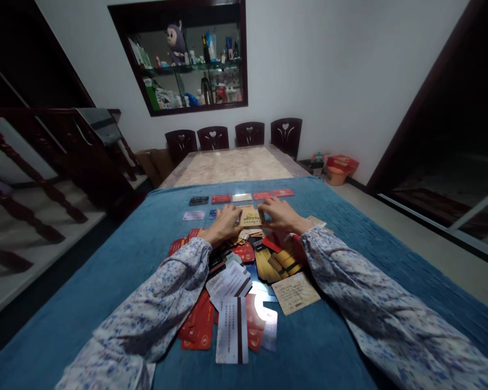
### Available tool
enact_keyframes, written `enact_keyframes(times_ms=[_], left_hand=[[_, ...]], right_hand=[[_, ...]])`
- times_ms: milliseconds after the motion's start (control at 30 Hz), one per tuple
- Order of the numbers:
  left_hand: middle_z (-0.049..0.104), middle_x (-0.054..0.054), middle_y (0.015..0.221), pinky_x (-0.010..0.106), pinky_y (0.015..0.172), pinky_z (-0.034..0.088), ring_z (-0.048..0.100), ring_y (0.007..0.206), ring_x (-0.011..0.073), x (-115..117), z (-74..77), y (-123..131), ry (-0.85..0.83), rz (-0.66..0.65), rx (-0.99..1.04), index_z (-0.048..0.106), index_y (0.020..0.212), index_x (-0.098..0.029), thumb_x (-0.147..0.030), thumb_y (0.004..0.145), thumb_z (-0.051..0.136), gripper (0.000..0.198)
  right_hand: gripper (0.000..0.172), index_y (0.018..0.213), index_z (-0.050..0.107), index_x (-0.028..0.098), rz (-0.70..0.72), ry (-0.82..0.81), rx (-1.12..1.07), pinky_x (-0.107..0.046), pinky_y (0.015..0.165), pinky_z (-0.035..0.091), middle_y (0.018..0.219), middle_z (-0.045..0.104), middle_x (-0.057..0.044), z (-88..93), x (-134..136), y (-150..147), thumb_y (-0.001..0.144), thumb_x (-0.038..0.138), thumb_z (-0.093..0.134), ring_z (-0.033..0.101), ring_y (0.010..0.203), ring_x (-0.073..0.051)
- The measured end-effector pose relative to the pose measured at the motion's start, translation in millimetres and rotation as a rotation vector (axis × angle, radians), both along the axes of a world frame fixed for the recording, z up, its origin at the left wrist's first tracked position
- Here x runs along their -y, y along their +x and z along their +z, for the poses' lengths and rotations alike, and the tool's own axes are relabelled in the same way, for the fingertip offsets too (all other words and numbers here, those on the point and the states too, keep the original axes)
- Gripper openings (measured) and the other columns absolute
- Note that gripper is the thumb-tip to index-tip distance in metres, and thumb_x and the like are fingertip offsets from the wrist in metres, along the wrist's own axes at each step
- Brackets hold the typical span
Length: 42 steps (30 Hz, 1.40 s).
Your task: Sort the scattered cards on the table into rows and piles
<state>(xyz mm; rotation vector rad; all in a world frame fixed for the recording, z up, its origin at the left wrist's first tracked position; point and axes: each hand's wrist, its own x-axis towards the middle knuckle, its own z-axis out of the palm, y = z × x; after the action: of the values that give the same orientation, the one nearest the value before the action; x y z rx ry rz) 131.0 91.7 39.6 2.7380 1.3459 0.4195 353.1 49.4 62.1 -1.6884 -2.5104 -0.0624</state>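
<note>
Between my two hands is a yellow card (250, 216) with a printed picture. My left hand (224, 223) has its fingers curled at the card's left edge, and my right hand (283, 215) pinches at its right edge. Beyond them lies a row of cards: a black card (199, 201), a red card (221, 199), a cream card (242, 197) and further red ones. A pale card (193, 215) and a partly covered blue card (213, 214) form a nearer row. Below my hands spreads a loose pile with gold cards (282, 264), red cards (199, 325) and striped white cards (231, 330).
A blue cloth (146, 260) covers the near part of the table, whose marbled top (231, 164) shows beyond. Several dark chairs (250, 134) stand at the far end. A single cream card (296, 293) lies at the pile's right side, near my right sleeve.
</note>
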Motion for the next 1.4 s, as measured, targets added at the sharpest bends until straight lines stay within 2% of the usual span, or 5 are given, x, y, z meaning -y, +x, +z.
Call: enact_keyframes(times_ms=[167, 467, 667, 933, 1400], left_hand=[[0.061, 0.015, 0.123, 0.049, 0.1, 0.043, 0.052, 0.119, 0.0355, -7, 7.7, -1, -0.022, -0.011, -0.056, 0.069, 0.115, -0.019, -0.022, 0.079, 0.067, 0.036], [0.059, 0.015, 0.131, 0.05, 0.103, 0.041, 0.05, 0.128, 0.0364, -27, 23.2, -3, -0.053, 0.039, -0.227, 0.068, 0.121, -0.019, -0.031, 0.084, 0.068, 0.039], [0.059, 0.015, 0.135, 0.051, 0.105, 0.038, 0.048, 0.13, 0.0361, -44, 24.1, -1, -0.026, 0.057, -0.247, 0.069, 0.121, -0.019, -0.026, 0.083, 0.066, 0.038], [0.06, 0.015, 0.132, 0.05, 0.1, 0.041, 0.05, 0.126, 0.0367, -69, 24.5, 5, -0.026, 0.071, -0.26, 0.069, 0.123, -0.02, -0.02, 0.083, 0.063, 0.04], [0.062, 0.016, 0.13, 0.055, 0.101, 0.039, 0.045, 0.128, 0.0367, -111, 17.8, 17, -0.03, 0.117, -0.277, 0.072, 0.108, -0.019, -0.018, 0.082, 0.06, 0.029]], right_hand=[[0.021, 0.104, 0.074, 0.021, 0.015, -0.022, 0.03, -0.039, 0.089, 0.046, 0.127, 0.065, -0.015, 5.2, -10, -2, 0.086, 0.032, 0.074, 0.052, 0.122, -0.033], [0.024, 0.107, 0.076, 0.02, 0.042, -0.051, 0.066, -0.037, 0.09, 0.046, 0.126, 0.065, -0.016, 15.0, -34, -7, 0.085, 0.029, 0.072, 0.053, 0.119, -0.032], [0.025, 0.109, 0.077, 0.019, 0.02, -0.052, 0.097, -0.037, 0.091, 0.046, 0.128, 0.065, -0.015, 17.8, -54, -12, 0.087, 0.028, 0.07, 0.053, 0.12, -0.032], [0.026, 0.109, 0.078, 0.02, 0.001, -0.088, 0.108, -0.037, 0.087, 0.047, 0.13, 0.064, -0.016, 21.3, -78, -13, 0.086, 0.025, 0.068, 0.052, 0.121, -0.033], [0.032, 0.116, 0.079, 0.023, -0.046, -0.098, 0.136, -0.04, 0.094, 0.049, 0.136, 0.063, -0.015, 10.2, -124, -13, 0.087, 0.026, 0.069, 0.05, 0.126, -0.036]])
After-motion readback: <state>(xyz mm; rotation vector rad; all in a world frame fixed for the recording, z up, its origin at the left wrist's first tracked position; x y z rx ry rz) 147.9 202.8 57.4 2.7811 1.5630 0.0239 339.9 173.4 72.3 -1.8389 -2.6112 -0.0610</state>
